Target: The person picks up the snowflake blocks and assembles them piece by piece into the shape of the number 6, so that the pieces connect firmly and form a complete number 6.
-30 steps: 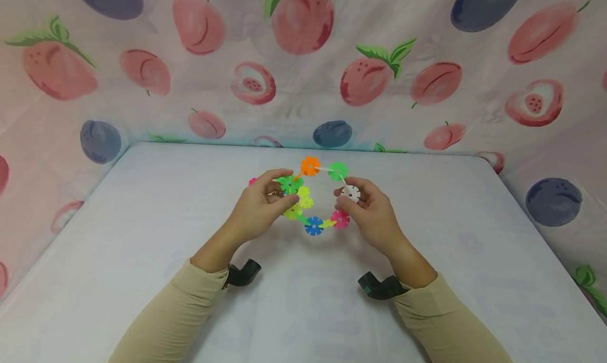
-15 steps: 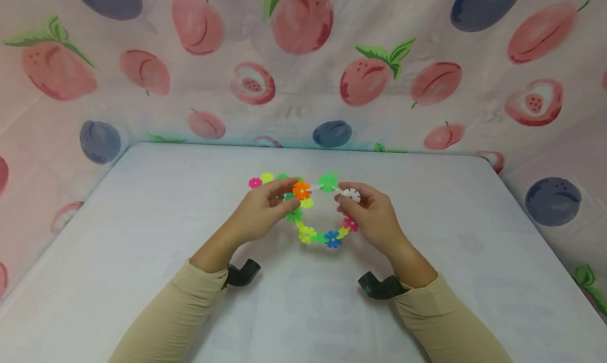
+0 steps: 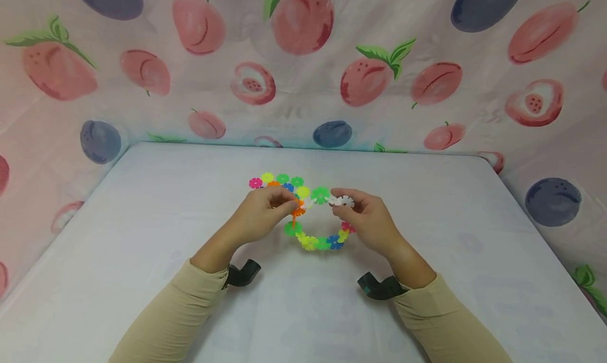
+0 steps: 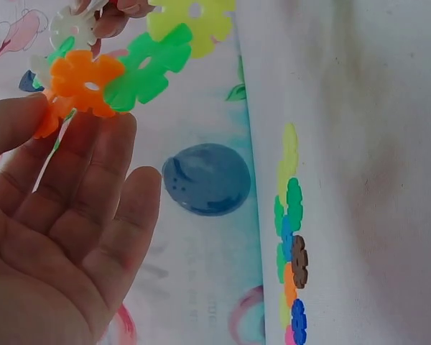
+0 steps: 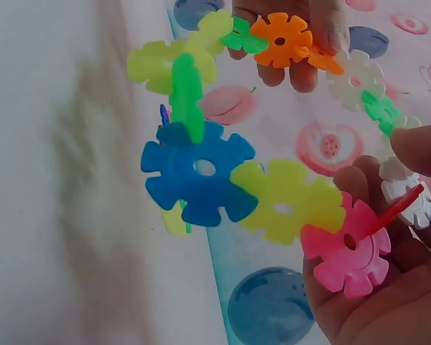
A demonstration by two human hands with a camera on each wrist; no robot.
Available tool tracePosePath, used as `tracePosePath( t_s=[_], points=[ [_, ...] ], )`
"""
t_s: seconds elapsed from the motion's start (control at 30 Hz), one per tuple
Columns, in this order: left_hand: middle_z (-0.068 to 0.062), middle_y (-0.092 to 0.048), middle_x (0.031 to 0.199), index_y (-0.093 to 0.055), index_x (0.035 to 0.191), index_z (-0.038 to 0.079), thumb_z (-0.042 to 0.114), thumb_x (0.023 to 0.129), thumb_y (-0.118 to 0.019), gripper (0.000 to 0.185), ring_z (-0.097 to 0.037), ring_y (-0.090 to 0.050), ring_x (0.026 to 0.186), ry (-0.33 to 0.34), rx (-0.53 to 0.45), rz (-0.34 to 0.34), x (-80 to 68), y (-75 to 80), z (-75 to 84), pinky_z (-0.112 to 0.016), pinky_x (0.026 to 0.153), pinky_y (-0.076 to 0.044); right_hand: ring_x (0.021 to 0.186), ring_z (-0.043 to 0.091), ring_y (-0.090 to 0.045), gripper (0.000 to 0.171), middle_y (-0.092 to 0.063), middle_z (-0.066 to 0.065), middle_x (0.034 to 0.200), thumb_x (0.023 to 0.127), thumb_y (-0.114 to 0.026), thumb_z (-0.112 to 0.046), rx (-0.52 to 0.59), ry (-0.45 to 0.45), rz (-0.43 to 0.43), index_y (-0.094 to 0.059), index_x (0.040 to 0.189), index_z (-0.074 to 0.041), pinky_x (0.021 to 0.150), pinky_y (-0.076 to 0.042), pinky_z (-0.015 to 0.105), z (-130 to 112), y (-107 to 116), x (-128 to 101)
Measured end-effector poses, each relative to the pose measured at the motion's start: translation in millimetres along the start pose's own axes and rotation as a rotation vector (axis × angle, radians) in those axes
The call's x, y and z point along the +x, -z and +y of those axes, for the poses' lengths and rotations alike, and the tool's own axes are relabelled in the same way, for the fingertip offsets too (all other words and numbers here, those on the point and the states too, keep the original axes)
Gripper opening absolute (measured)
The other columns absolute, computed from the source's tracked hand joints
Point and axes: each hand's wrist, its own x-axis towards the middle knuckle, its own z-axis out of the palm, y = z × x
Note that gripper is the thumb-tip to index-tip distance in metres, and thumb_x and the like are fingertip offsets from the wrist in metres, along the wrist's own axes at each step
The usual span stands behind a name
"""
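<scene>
A chain of notched plastic snowflake discs hangs in a loop between both hands, above the table. My left hand (image 3: 261, 210) pinches an orange disc (image 4: 86, 80) at the loop's left side, between thumb and fingers. My right hand (image 3: 372, 215) holds a white disc (image 3: 345, 200) at the other side. A green disc (image 3: 320, 195) spans the top between white ones. Along the bottom run green, yellow and blue discs (image 5: 201, 172), then yellow and pink (image 5: 348, 248). A red disc (image 5: 396, 208) sticks out edge-on from the pink one; whether it joins the white disc cannot be told.
Behind the left hand, several loose discs (image 3: 283, 178) in mixed colours lie on the white-covered table (image 3: 303, 310). A fruit-printed cloth (image 3: 294, 110) rises beyond the table's far edge. Dark wrist mounts (image 3: 243, 273) sit at the sleeve cuffs.
The loop has turned in the hands: the orange disc has come down to my left fingers, and the bottom discs have swung lower. My right hand has dropped slightly, still holding the white disc.
</scene>
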Motion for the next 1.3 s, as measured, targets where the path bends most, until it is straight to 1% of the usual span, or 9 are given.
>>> tracePosePath(
  t_s=[0.2, 0.37, 0.57, 0.67, 0.77, 0.87, 0.97, 1.1, 1.3],
  points=[
    [0.001, -0.070, 0.097, -0.070, 0.106, 0.008, 0.023, 0.100, -0.064, 0.017, -0.017, -0.065, 0.096, 0.011, 0.002, -0.020, 0.4, -1.7, 1.2, -0.040, 0.086, -0.053, 0.065, 0.024, -0.048, 0.035, -0.064, 0.013, 0.086, 0.096, -0.066, -0.011, -0.008, -0.011, -0.051, -0.065, 0.129, -0.002, 0.050, -0.038, 0.024, 1, -2, -1],
    [0.001, -0.069, 0.105, -0.068, 0.116, 0.008, 0.024, 0.099, -0.064, 0.023, -0.016, -0.066, 0.100, 0.021, -0.002, -0.020, 1.0, -4.6, 1.8, -0.040, 0.088, -0.053, 0.064, 0.023, -0.050, 0.036, -0.061, 0.018, 0.084, 0.096, -0.067, -0.012, -0.024, -0.026, -0.096, -0.065, 0.130, -0.003, 0.052, -0.040, 0.024, 2, -5, -1],
    [0.000, -0.065, 0.120, -0.063, 0.129, 0.010, 0.029, 0.093, -0.073, 0.042, -0.023, -0.061, 0.114, 0.024, 0.035, -0.061, 0.6, -8.1, 1.9, -0.042, 0.094, -0.052, 0.064, 0.024, -0.052, 0.036, -0.066, 0.010, 0.101, 0.096, -0.067, -0.013, -0.036, -0.002, -0.128, -0.064, 0.130, -0.002, 0.053, -0.043, 0.024, 3, -9, -1],
    [-0.002, -0.066, 0.118, -0.063, 0.129, 0.008, 0.030, 0.093, -0.072, 0.043, -0.027, -0.059, 0.116, 0.017, 0.083, -0.079, 0.7, -6.8, 0.7, -0.043, 0.095, -0.051, 0.075, 0.024, -0.060, 0.039, -0.067, 0.012, 0.114, 0.096, -0.068, -0.014, -0.044, 0.015, -0.151, -0.063, 0.132, -0.001, 0.061, -0.050, 0.023, 4, -9, -1],
    [-0.004, -0.067, 0.116, -0.066, 0.126, 0.006, 0.029, 0.095, -0.069, 0.039, -0.027, -0.060, 0.113, 0.009, 0.098, -0.082, 0.7, 2.8, -1.9, -0.044, 0.095, -0.051, 0.098, 0.028, -0.065, 0.041, -0.065, 0.014, 0.123, 0.096, -0.068, -0.014, -0.040, 0.049, -0.157, -0.061, 0.134, 0.000, 0.080, -0.056, 0.031, 4, -9, -1],
    [-0.004, -0.066, 0.113, -0.068, 0.121, 0.007, 0.027, 0.095, -0.067, 0.032, -0.026, -0.060, 0.109, 0.013, 0.105, -0.072, -1.7, 19.4, -4.2, -0.044, 0.093, -0.052, 0.114, 0.028, -0.062, 0.040, -0.065, 0.015, 0.125, 0.098, -0.065, -0.016, -0.045, 0.064, -0.152, -0.060, 0.134, 0.000, 0.094, -0.053, 0.041, 3, -9, 0],
    [-0.005, -0.066, 0.108, -0.069, 0.116, 0.009, 0.025, 0.096, -0.066, 0.025, -0.025, -0.059, 0.101, 0.024, 0.118, -0.053, -6.1, 36.4, -5.6, -0.042, 0.087, -0.053, 0.115, 0.027, -0.062, 0.038, -0.067, 0.013, 0.124, 0.101, -0.061, -0.020, -0.065, 0.041, -0.138, -0.061, 0.133, -0.002, 0.095, -0.051, 0.046, 4, -10, 2],
    [-0.004, -0.065, 0.104, -0.070, 0.108, 0.012, 0.025, 0.097, -0.064, 0.017, -0.025, -0.058, 0.098, 0.034, 0.129, -0.056, -10.1, 53.2, -9.2, -0.042, 0.084, -0.051, 0.113, 0.026, -0.062, 0.037, -0.066, 0.009, 0.125, 0.100, -0.063, -0.021, -0.123, 0.012, -0.137, -0.062, 0.132, -0.004, 0.093, -0.052, 0.045, 6, -11, 5],
    [-0.006, -0.063, 0.102, -0.067, 0.099, 0.011, 0.024, 0.097, -0.064, 0.013, -0.026, -0.056, 0.100, 0.078, 0.147, -0.082, -15.1, 70.8, -11.9, -0.043, 0.083, -0.051, 0.112, 0.025, -0.061, 0.042, -0.063, 0.009, 0.131, 0.097, -0.067, -0.022, -0.269, -0.007, -0.199, -0.061, 0.134, -0.004, 0.094, -0.052, 0.044, 11, -15, 19]
  ],
)
